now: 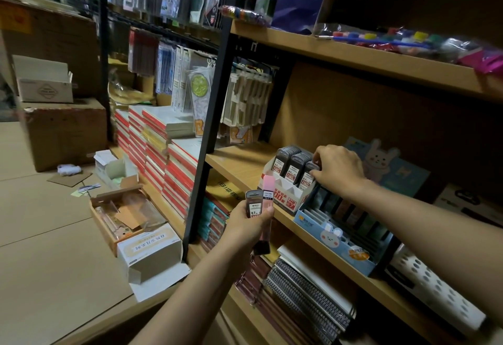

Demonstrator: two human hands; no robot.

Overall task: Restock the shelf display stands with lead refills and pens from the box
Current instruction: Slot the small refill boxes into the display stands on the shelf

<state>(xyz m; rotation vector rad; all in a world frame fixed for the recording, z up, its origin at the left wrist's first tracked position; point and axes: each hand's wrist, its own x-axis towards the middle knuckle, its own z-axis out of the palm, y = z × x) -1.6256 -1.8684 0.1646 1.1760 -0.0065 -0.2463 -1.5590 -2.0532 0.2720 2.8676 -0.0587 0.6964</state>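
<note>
The left hand (246, 224) has its grip closed around two lead refill cases (258, 203), held upright before the shelf (239, 165). The right hand (337, 170) pinches a refill case (309, 174) in the white display stand (285, 195).

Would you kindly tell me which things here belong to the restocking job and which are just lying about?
Part of the job:
- lead refill cases held in the left hand
- white refill stand, where the right hand is at the rightmost column
- blue bunny stand

Just lying about:
- paint pots on the upper shelf
- red notebooks
- spiral notebooks
- cardboard boxes on the floor
</note>
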